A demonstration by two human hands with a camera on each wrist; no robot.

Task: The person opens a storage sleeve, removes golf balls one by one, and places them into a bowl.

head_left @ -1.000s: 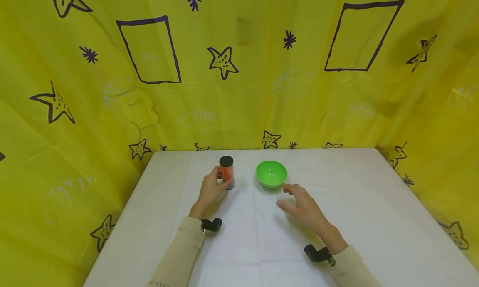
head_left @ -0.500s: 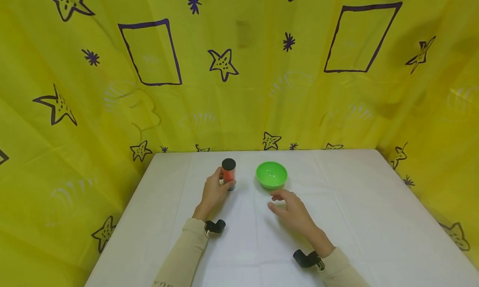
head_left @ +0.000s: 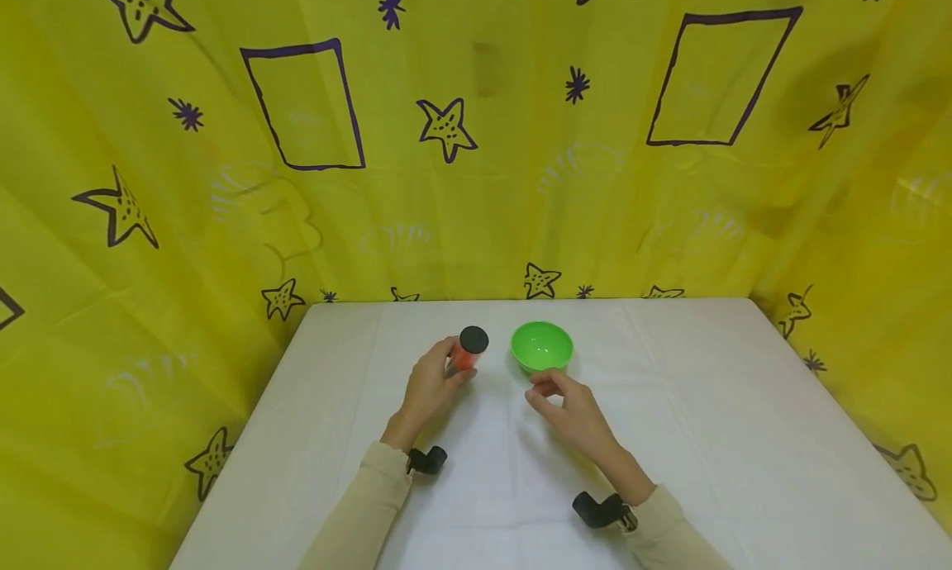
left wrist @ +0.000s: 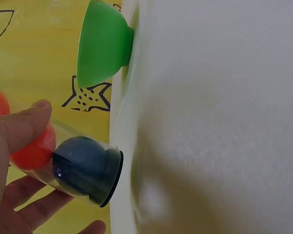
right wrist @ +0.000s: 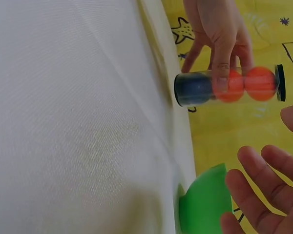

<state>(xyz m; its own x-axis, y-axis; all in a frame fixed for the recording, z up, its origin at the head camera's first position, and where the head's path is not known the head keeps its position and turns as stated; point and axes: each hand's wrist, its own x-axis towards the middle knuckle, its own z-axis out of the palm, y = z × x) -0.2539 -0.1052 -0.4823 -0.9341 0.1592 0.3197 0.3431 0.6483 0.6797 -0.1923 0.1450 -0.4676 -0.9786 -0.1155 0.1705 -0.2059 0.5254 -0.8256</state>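
Note:
My left hand (head_left: 430,387) grips a clear plastic tube (head_left: 468,349) with black end caps, thumb on one side and fingers on the other. In the right wrist view, two orange-red balls (right wrist: 260,84) and a dark blue ball (right wrist: 195,88) sit in a row inside the tube. The blue one lies at the lower end, close to the tabletop; whether that end touches is hard to tell. The top leans toward a green bowl (head_left: 541,347), which stands upright to the right. Just in front of the bowl is my right hand (head_left: 574,415), fingers loosely bent, holding nothing.
A white cloth covers the table (head_left: 669,438). Behind it and along both sides hangs a yellow curtain (head_left: 491,206) printed with stars and frames. Each wrist carries a small black camera (head_left: 427,460).
The tube has moved slightly right and nearer, and its top now tips toward the bowl. My right hand has shifted left along the bowl's front, its fingers drawing closer to the thumb.

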